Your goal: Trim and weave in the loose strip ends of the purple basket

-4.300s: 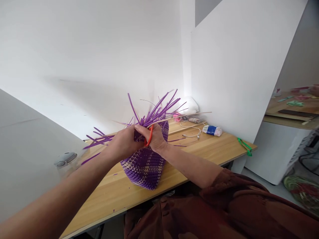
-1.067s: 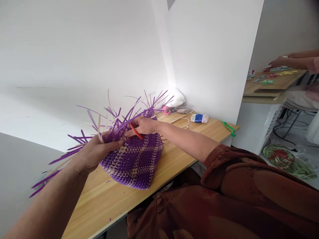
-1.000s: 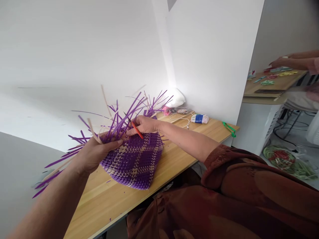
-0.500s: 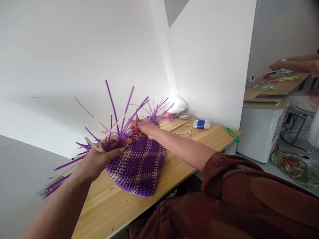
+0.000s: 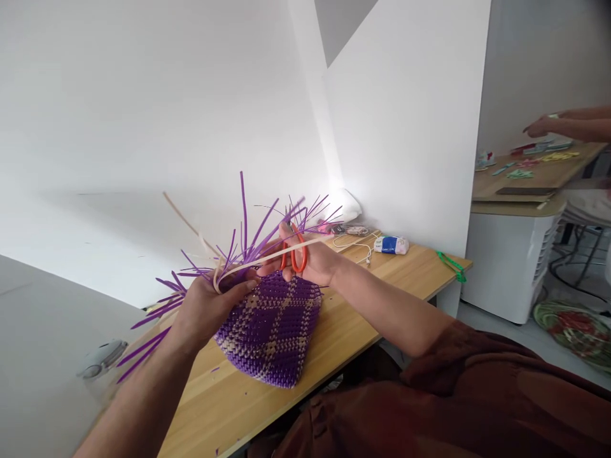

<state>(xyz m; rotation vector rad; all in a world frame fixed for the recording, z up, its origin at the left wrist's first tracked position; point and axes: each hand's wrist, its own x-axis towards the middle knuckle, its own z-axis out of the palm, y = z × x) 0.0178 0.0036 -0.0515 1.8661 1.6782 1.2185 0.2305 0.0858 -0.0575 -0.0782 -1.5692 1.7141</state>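
Observation:
A purple and cream woven basket [image 5: 270,331] rests on the wooden table [image 5: 353,305], with many loose purple strips [image 5: 248,222] sticking up from its rim. My left hand [image 5: 207,308] grips the near rim and pinches a cream strip [image 5: 260,259] that runs across to my right hand. My right hand [image 5: 305,261] is closed around orange-handled scissors [image 5: 294,251] at the far rim and also holds that cream strip.
A white cable [image 5: 356,245], a blue and white packet [image 5: 391,245] and a green clip [image 5: 451,266] lie at the table's far end. A clear lidded jar [image 5: 100,359] stands at the left. Another person's hand [image 5: 541,126] reaches over a second table [image 5: 525,181] at the right.
My right hand has turned so the scissors' orange loops face me, and it has pulled a cream strip taut across the rim. The left hand slid right along the rim. The basket tilted slightly.

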